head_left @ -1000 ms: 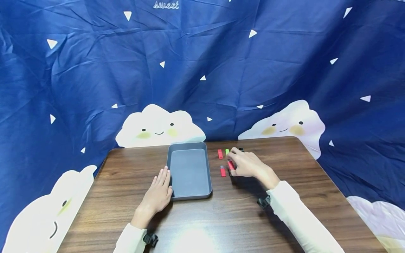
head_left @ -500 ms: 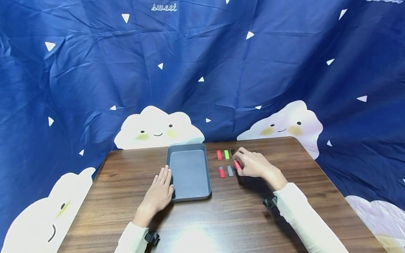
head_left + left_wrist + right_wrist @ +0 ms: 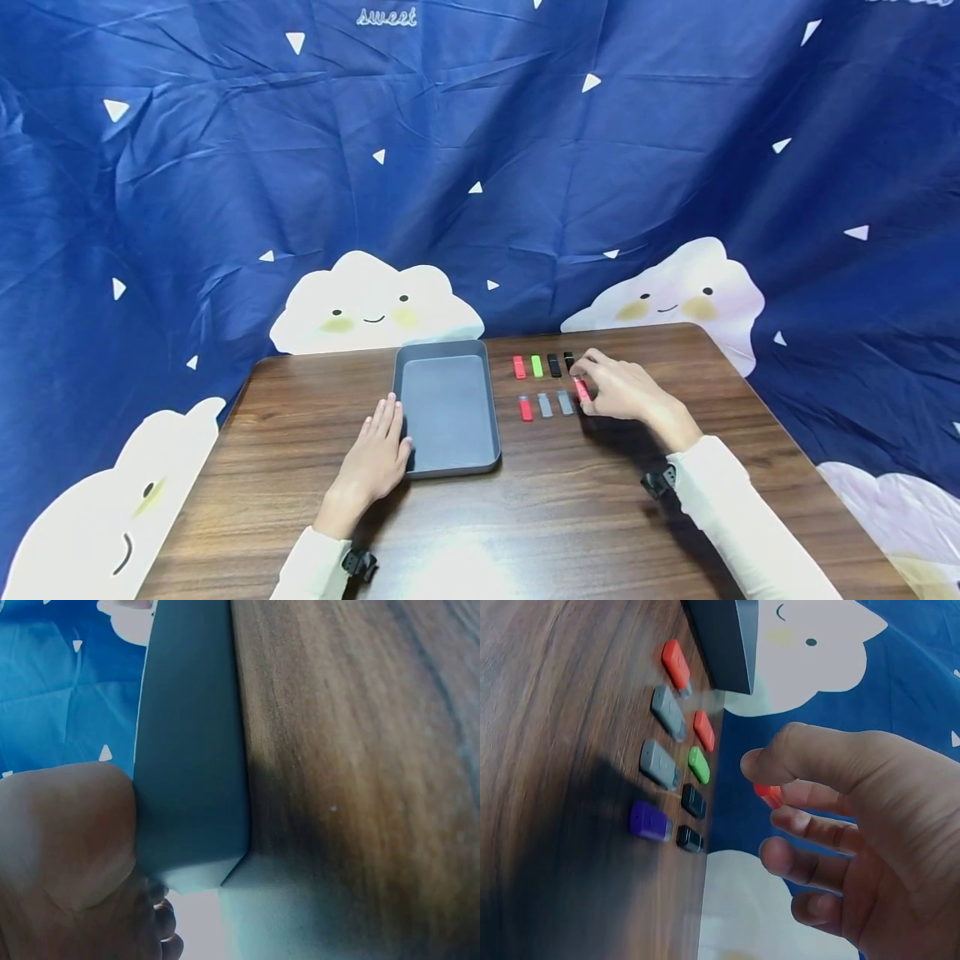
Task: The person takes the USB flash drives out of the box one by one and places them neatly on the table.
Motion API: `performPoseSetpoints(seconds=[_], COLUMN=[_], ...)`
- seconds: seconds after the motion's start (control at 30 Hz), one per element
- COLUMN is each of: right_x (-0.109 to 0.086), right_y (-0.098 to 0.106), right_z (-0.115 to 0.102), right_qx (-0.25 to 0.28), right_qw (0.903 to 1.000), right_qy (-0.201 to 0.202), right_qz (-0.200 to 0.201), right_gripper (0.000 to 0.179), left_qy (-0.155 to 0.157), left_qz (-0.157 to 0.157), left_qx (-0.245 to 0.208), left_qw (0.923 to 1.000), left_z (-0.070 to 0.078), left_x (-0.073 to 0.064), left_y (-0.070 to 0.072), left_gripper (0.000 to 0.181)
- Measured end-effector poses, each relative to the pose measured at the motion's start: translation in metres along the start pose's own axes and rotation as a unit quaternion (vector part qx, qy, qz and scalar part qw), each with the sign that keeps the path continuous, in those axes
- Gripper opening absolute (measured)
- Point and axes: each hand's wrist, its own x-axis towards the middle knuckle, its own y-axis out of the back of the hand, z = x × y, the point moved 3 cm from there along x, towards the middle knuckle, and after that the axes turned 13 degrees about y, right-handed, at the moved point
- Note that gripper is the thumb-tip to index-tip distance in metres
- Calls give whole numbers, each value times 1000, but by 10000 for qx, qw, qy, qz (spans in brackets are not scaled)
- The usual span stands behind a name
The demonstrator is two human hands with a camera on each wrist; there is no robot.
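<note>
Above the right part of the table, my right hand (image 3: 626, 390) pinches a red USB flash drive (image 3: 582, 390) between thumb and fingers. In the right wrist view the drive's red end shows beside the thumb tip. Below and left of this hand lie two rows of flash drives. The near row has a red one (image 3: 676, 666), two grey ones (image 3: 667, 712) and a purple one (image 3: 649, 821). A red (image 3: 703, 730), a green (image 3: 699, 764) and two black ones (image 3: 693, 801) form the far row. My left hand (image 3: 375, 454), fingers straight, rests against the left side of a grey tray (image 3: 450, 477).
The wooden table (image 3: 540, 517) ends at a blue curtain (image 3: 525, 167) printed with clouds and white triangles. The tray stands left of the flash drives, close to the table's far edge.
My right hand has moved to the right with the red flash drive, uncovering grey and black flash drives behind it. The left hand keeps its place at the tray.
</note>
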Motion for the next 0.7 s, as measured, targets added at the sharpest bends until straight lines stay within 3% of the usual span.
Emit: performPoseSetpoints(seconds=[0.33,0.7], right_x=[-6,-16], right_y=[2,-1], right_z=[11,21], right_qx=[81,19], right_qw=[9997,9996], right_qy=[-217,-289], right_qz=[-97,72], right_gripper=[49,43], left_qy=[66,56], left_qz=[-66,-57], left_qx=[5,-125], left_qw=[10000,9999], left_z=[-1,-2], left_x=[-2,-1], left_y=[1,0], left_gripper=[61,61])
